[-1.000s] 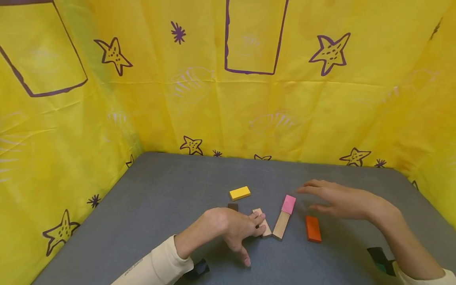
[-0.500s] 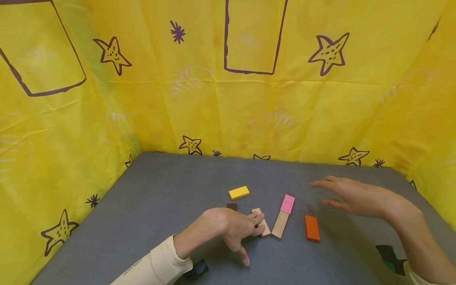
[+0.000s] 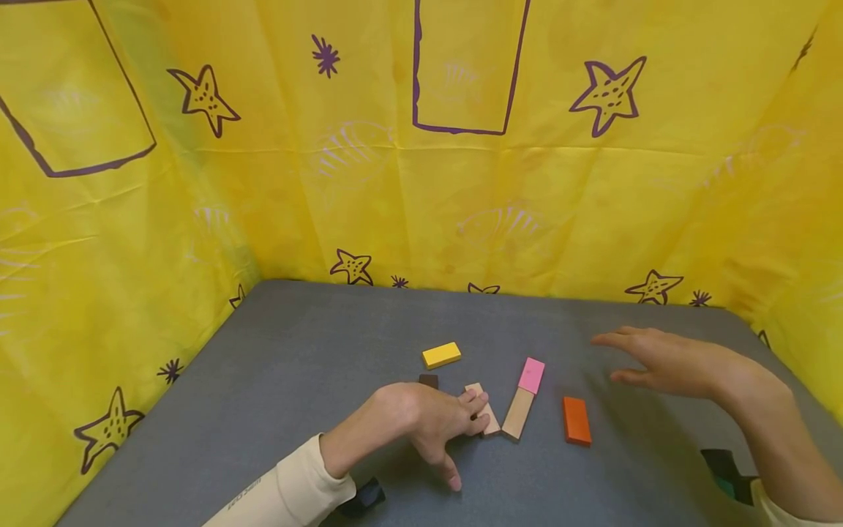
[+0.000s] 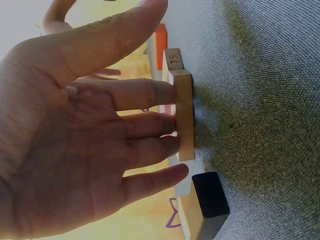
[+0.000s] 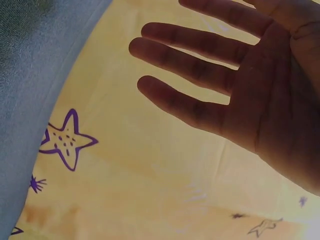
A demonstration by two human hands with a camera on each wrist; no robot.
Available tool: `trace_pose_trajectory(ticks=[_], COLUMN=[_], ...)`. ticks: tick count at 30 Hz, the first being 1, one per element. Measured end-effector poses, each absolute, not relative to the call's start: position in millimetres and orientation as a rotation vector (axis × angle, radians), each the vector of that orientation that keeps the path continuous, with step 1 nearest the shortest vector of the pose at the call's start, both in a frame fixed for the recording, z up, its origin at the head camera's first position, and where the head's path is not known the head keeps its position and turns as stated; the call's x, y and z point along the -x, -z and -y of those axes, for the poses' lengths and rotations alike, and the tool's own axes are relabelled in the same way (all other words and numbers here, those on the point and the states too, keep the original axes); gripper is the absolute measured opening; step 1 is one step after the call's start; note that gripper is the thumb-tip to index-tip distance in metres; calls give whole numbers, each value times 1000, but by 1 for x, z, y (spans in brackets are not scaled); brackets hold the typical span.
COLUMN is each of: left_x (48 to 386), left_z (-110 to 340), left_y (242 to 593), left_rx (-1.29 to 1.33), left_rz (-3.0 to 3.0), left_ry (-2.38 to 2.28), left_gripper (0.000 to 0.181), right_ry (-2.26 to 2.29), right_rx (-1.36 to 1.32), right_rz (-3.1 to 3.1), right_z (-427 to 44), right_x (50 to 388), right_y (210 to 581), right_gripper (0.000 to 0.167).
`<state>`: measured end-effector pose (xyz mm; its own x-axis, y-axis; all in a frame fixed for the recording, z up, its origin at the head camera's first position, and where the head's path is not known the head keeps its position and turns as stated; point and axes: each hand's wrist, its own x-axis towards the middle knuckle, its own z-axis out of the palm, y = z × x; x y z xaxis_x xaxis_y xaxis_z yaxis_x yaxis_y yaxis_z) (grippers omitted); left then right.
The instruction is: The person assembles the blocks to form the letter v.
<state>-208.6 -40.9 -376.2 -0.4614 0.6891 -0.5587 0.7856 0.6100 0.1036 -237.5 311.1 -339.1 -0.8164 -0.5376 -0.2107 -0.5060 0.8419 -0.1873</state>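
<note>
My left hand (image 3: 437, 424) rests its straight fingertips on a plain wooden block (image 3: 489, 419). In the left wrist view the fingers lie against the upper face of this wooden block (image 4: 185, 117), thumb held apart. A second plain block (image 3: 518, 414) meets its near end at an angle, forming a V. A pink block (image 3: 531, 375) adjoins that second block's far end. My right hand (image 3: 691, 366) hovers above the table to the right, holding nothing. Its fingers stretch out and are spread in the right wrist view (image 5: 240, 85). Nearest to it lies an orange-red block (image 3: 577, 421).
A yellow block (image 3: 442, 356) lies farther back. A dark block (image 3: 429, 381) is partly hidden behind my left hand. The grey table (image 3: 329, 322) meets a yellow cloth (image 3: 283, 205) with starfish drawings at its back and sides.
My right hand has moved right, away from the pink block. My left hand stays on the plain wooden block, and the blocks have kept their places.
</note>
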Motion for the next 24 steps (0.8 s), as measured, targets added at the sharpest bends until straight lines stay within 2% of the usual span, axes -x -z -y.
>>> trace_pose_trajectory(ticks=[10,18,24], left_x=[208,208,208], left_z=[42,42,42], left_y=[376,376,376], left_rx=[-1152,-1164,-1166], left_rz=[-2286,-2286,-2285], left_ry=[240,241,245], left_gripper=[96,96,97], right_ry=[168,160,116], right_rx=[849,788,737], right_rz=[-2771,-2650,-2639], right_z=[-299,-273,-254], right_x=[238,237,229], right_y=[347,355,363], right_gripper=[56,64,55])
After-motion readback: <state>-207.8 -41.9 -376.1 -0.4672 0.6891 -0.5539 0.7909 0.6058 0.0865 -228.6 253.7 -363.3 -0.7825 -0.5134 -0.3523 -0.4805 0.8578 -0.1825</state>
